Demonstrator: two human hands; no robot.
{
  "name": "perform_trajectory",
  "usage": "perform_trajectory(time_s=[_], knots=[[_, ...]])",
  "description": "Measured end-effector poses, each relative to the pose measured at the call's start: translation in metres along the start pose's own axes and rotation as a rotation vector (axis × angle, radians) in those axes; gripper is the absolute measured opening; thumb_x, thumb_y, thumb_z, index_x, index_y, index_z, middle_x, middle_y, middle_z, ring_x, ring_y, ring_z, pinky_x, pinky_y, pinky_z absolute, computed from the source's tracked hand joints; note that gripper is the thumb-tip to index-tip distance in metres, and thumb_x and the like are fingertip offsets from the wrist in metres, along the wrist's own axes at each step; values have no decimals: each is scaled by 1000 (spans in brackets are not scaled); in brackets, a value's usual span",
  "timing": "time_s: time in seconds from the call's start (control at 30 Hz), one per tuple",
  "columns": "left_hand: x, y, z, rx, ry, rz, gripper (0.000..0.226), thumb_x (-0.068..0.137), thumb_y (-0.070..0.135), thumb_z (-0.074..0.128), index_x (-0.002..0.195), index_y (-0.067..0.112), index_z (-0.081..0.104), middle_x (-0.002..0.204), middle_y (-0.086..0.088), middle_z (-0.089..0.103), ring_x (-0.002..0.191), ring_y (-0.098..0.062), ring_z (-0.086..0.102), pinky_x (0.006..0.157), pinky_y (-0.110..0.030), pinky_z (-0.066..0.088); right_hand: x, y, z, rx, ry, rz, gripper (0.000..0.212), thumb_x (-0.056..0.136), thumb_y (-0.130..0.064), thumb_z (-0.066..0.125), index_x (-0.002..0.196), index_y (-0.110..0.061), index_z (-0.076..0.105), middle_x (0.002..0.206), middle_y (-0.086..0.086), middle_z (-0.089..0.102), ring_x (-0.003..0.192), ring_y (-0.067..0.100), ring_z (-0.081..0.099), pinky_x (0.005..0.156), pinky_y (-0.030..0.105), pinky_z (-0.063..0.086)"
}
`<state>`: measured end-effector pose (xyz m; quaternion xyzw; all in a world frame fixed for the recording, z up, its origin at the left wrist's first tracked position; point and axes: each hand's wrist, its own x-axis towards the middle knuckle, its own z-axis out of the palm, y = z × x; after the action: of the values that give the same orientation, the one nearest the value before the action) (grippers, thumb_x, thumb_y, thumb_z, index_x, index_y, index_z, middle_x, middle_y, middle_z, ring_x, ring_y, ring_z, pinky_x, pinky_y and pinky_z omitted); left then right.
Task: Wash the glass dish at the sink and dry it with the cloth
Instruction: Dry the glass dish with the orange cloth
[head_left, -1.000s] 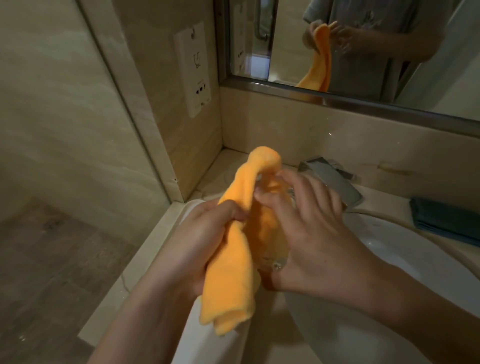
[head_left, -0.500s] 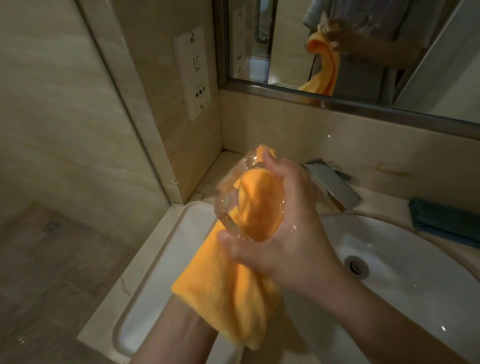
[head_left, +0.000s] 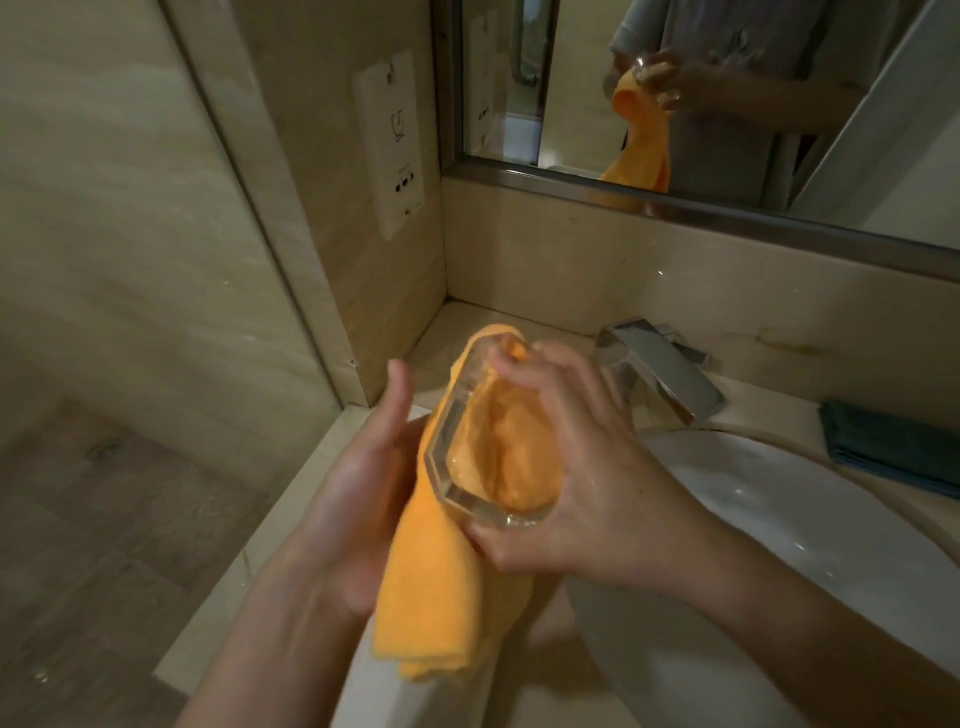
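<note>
A clear glass dish (head_left: 441, 457) with faceted edges is held up on edge above the left rim of the white sink (head_left: 779, 499). My right hand (head_left: 587, 467) grips it, fingers curled over its top rim and thumb under its lower rim. An orange cloth (head_left: 441, 597) lies against the dish's far side, shows through the glass and hangs down below. My left hand (head_left: 363, 488) is behind the cloth with its thumb straight up, palm pressed to the fabric; its fingers are hidden.
A chrome faucet (head_left: 665, 374) stands just right of the dish. A folded dark green cloth (head_left: 893, 447) lies on the beige counter at the right. A mirror (head_left: 701, 104) and a wall socket plate (head_left: 389, 145) are behind. A stone wall and floor lie to the left.
The dish has turned so its open side faces me, and my left hand has come out from under the cloth to its left side. The cloth has shifted behind the dish.
</note>
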<state>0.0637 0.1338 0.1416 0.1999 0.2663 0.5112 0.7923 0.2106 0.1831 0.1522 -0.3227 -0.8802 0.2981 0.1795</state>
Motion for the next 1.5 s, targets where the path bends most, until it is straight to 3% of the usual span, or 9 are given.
perform_trajectory(time_s=[0.2, 0.3, 0.47, 0.7, 0.93, 1.07, 1.2, 1.33, 1.5], knots=[[-16, 9, -9, 243, 278, 59, 44, 66, 48, 73, 94, 14, 72, 79, -11, 66, 70, -23, 64, 68, -35, 54, -10, 0, -8, -142, -205, -20, 99, 61, -52, 76, 122, -54, -2, 129, -31, -2, 114, -13, -6, 105, 27, 8], [-17, 7, -7, 339, 318, 108, 21, 85, 30, 58, 88, 16, 72, 69, -8, 63, 56, -17, 60, 52, -25, 53, -14, 4, -6, -210, -235, -45, 94, 59, -58, 68, 125, -49, 2, 133, -22, -1, 122, -5, -5, 104, 28, 8], [-15, 8, -5, 641, 315, 140, 34, 77, 27, 56, 107, 27, 70, 100, -11, 72, 86, -25, 66, 69, -32, 57, -16, 15, -6, -554, -163, -223, 85, 54, -75, 58, 121, -26, 38, 126, 10, 40, 119, 23, 29, 92, 43, 36], [0, -12, -7, 603, 329, 49, 32, 81, 36, 51, 108, 28, 66, 103, -10, 72, 95, -27, 69, 84, -44, 55, -14, 14, -11, -772, -297, -315, 89, 39, -76, 69, 108, -23, 52, 112, 11, 57, 111, 28, 47, 88, 51, 47], [10, -24, -3, 533, 467, 136, 26, 93, 24, 44, 107, 16, 65, 103, -20, 70, 99, -39, 65, 90, -55, 49, -4, 20, -17, -831, -284, -368, 91, 28, -73, 69, 104, -26, 52, 110, 11, 60, 111, 26, 37, 88, 58, 44], [10, -24, -5, 494, 490, 163, 26, 92, 24, 46, 103, 12, 67, 92, -24, 69, 83, -35, 63, 80, -50, 53, 0, 22, -23, -795, -307, -385, 92, 37, -64, 75, 115, -28, 42, 128, 13, 52, 129, 33, 26, 97, 65, 27], [10, -26, -9, 444, 505, 197, 27, 91, 23, 47, 103, 9, 66, 88, -23, 66, 82, -35, 61, 82, -53, 50, 2, 14, -27, -760, -345, -294, 100, 41, -61, 78, 124, -31, 30, 140, 11, 44, 138, 37, 29, 97, 64, 31], [9, -28, -11, 411, 523, 248, 33, 80, 28, 52, 100, 7, 66, 88, -25, 64, 77, -33, 60, 72, -46, 53, 3, 11, -36, -593, -464, -183, 102, 63, -51, 75, 122, -48, -9, 157, -10, -8, 141, 13, -20, 114, 48, -1], [7, -25, -15, 319, 602, 350, 21, 89, 27, 48, 92, 14, 65, 70, -8, 69, 61, -18, 66, 53, -34, 58, -5, 19, -32, -243, -167, 100, 129, 51, -52, 80, 116, -68, -30, 144, -29, -24, 134, -3, -19, 116, 39, 4]])
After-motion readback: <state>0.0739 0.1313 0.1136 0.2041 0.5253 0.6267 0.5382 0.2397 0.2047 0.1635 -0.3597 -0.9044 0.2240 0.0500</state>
